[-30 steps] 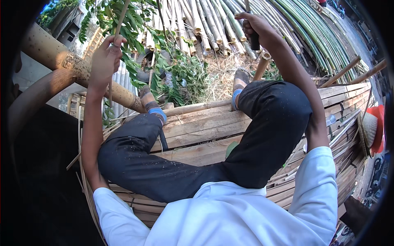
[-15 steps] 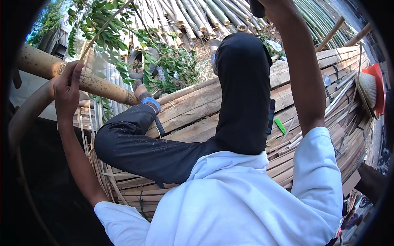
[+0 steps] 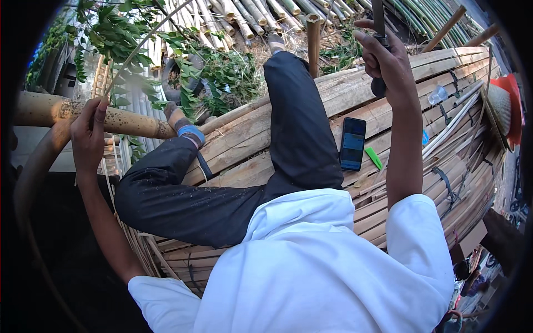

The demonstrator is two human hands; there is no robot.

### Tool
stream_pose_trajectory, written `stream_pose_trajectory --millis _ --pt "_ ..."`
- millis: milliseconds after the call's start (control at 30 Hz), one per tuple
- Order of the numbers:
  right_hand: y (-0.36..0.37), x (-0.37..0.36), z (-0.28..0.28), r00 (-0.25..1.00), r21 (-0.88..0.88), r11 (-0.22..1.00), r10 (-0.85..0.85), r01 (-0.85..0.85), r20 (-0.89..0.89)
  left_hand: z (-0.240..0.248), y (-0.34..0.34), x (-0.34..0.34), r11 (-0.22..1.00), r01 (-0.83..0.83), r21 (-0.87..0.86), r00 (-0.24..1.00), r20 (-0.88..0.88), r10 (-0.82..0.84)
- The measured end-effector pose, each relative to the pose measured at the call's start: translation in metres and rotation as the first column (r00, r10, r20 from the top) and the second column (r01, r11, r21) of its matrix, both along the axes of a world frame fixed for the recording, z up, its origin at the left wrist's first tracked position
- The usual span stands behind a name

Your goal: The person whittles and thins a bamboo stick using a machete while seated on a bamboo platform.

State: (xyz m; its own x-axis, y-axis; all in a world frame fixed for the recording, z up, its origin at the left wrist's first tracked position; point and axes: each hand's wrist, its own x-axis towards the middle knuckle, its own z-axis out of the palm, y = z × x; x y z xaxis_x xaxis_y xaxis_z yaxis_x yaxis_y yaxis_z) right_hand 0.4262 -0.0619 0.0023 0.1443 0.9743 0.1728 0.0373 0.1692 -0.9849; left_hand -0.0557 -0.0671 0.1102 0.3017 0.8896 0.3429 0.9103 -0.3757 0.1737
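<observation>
I sit on a platform of split bamboo slats [image 3: 400, 72], in dark trousers and a white shirt. My left hand [image 3: 88, 132] is out to the left, pinching a thin bamboo strip [image 3: 145, 41] that runs up and right across the leaves, just in front of a thick bamboo pole [image 3: 119, 121]. My right hand [image 3: 383, 58] is raised at the upper right, closed round the dark handle of a knife [image 3: 378, 22] whose blade points up out of the picture.
A dark phone [image 3: 352, 143] and a small green object [image 3: 373, 157] lie on the slats by my right knee. A short upright bamboo post [image 3: 313, 36] stands beyond my leg. Leafy branches [image 3: 222, 72] and stacked bamboo poles [image 3: 244, 14] lie ahead. A woven hat [image 3: 502, 108] rests at right.
My view has swung to the left. My right knee has come up and my right hand with the knife now sits lower in view. The left hand keeps its hold on the strip.
</observation>
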Motion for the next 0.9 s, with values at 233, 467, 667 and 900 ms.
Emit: stream_pose_trajectory --millis 233,467,667,900 --pt "-0.003 0.028 -0.049 0.992 -0.186 0.978 -0.112 0.099 -0.059 -0.015 0.030 0.034 0.995 0.015 -0.099 0.988 -0.152 -0.030" --pt "-0.005 0.048 -0.075 0.975 -0.286 0.946 -0.193 0.155 -0.112 -0.038 0.059 0.060 0.993 0.087 -0.082 0.989 -0.111 -0.096" --pt "0.011 0.007 -0.089 0.975 -0.330 0.933 -0.189 0.143 -0.114 -0.094 0.037 0.089 0.901 -0.002 -0.434 0.835 0.495 0.241" --pt "0.035 -0.093 -0.114 0.976 -0.265 0.954 0.177 -0.138 0.130 -0.174 -0.008 0.111 0.700 0.290 -0.653 0.197 0.757 0.624"
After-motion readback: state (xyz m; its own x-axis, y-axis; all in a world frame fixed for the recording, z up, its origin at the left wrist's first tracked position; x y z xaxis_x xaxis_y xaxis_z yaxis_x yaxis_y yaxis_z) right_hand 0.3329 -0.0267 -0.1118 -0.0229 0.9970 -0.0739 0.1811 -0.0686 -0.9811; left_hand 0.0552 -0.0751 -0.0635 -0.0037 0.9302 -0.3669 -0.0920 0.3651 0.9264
